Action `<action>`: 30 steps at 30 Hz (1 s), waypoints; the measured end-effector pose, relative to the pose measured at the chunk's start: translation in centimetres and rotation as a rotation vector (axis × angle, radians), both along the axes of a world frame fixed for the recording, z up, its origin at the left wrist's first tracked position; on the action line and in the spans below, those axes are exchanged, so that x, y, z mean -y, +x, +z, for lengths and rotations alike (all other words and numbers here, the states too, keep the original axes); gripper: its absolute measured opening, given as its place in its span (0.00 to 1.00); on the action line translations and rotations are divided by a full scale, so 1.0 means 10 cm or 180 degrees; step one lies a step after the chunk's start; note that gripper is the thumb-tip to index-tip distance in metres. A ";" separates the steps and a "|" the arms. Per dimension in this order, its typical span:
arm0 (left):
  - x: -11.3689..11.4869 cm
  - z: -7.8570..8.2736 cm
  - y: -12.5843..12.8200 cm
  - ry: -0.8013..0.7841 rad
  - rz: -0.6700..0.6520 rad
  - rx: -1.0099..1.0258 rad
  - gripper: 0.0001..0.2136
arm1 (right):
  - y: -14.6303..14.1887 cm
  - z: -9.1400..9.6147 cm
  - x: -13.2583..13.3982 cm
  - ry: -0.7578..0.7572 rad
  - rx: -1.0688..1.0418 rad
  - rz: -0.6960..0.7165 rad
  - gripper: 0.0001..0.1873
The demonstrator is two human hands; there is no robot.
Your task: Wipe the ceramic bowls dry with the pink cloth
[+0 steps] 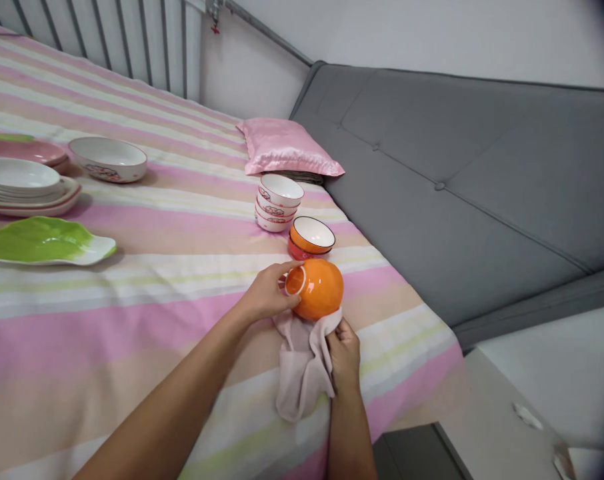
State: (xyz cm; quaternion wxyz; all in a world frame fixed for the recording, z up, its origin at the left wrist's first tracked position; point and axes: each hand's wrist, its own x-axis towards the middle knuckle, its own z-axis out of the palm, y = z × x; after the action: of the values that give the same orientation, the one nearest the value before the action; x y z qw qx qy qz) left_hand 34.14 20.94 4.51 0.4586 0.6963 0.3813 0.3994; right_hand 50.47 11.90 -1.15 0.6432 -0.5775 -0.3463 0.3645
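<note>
glaze gleamed on the orange bowl (pixel 319 290) in my feed: it was nearer to me than the white bowl stack (pixel 277 212) and off to its right, tipped on its side, foot ring turned left, mouth hidden from view. my left hand (pixel 272 292) was closed on it at the foot ring, thumb low and fingers above. my right hand (pixel 345 350), further from the white bowl stack, was pinched on a pale cloth (pixel 305 373) that it held up against the orange bowl's lower edge. i could not tell whether any fingers reached the orange bowl itself through the fabric.

i judged the piece ceramic: light enough for one hand, stiff all through, slick on its round wall and liable to chip if knocked. a bowl pair (pixel 303 244), orange over red, sat just right of the white bowl stack, close behind the piece in hand; i could not make out whether they touched. the foot ring looked to me the surest hold, since its edge gave fingertips something to hook, where the curved side could have slid. the pale cloth seemed limp, good for padding and friction only.
</note>
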 end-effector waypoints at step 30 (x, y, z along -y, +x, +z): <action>0.03 0.11 -0.06 -0.1143 0.0043 0.0068 0.36 | 0.00 0.03 0.03 0.0047 -0.0053 0.0117 0.19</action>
State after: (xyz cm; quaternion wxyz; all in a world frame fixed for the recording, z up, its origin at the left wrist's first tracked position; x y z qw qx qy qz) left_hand 33.55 20.62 5.59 0.5769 0.5963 0.4463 0.3354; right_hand 50.49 11.64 -0.89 0.6436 -0.5631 -0.3542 0.3785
